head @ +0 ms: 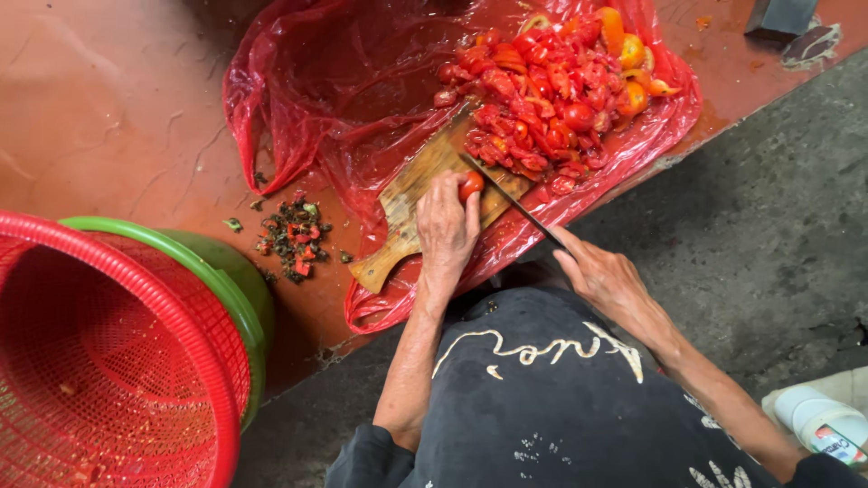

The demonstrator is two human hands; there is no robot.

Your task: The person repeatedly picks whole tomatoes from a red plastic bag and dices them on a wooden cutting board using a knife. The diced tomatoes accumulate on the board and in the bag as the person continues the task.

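My left hand (446,226) presses a small red tomato (471,184) down on a wooden cutting board (411,194). My right hand (601,276) grips the handle of a knife (511,197), whose blade lies against the tomato. The board rests on a red plastic sheet (344,99). A heap of cut red and orange tomato pieces (551,90) lies on the sheet just beyond the board.
A red mesh basket (108,361) sits inside a green bowl (231,271) at the lower left. A small pile of stems and scraps (294,233) lies on the red floor. Grey concrete (759,235) runs along the right. A white bottle (818,420) lies at the lower right.
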